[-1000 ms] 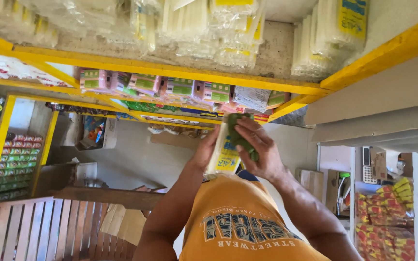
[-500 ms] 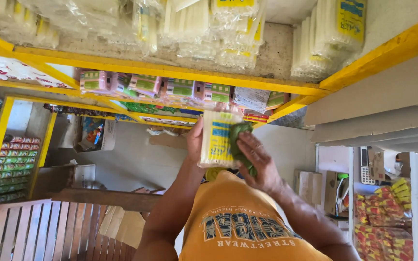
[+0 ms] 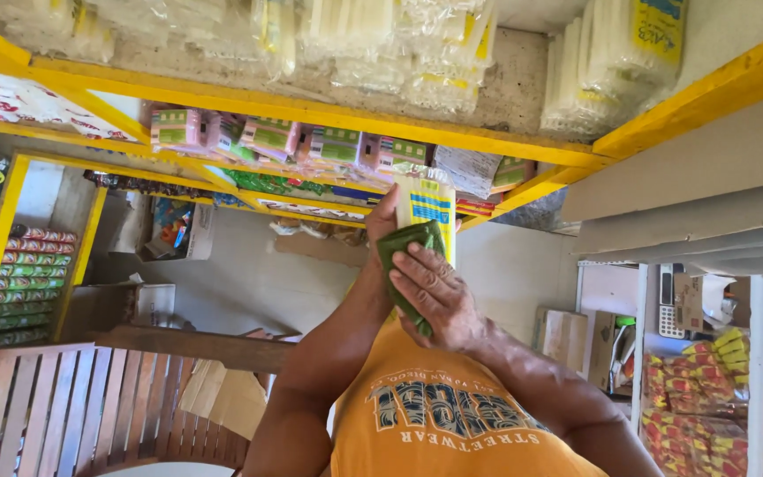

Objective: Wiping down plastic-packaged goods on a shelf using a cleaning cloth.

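Left hand (image 3: 380, 231) is wrapped round the back of a clear plastic pack of white candles (image 3: 427, 210) w/ a yellow-and-blue label, fingers closed on it, holding it upright in front of the chest, just below the yellow shelf edge (image 3: 311, 113). Right hand (image 3: 434, 296) lies flat over the pack's front, fingers spread and only loosely curled, pressing a folded green cloth (image 3: 410, 256) against the lower part of the pack; cloth sits between palm and plastic, one end sticking up above the fingertips, the other hanging out under the palm. Only the top of the pack shows above the cloth; rest is hidden by cloth and hand. Person wears an orange t-shirt (image 3: 439, 415). On the shelf above: more bagged white candles (image 3: 611, 66) stacked in rows. Next shelf down, a row of pink-and-green boxes (image 3: 267, 137), near the held pack but not touching. Far left, stacked tins (image 3: 19, 283) in a yellow-framed rack. Lower left, a wooden slatted bench (image 3: 90, 406). Right side, yellow and red packets (image 3: 695, 397) on white shelving.
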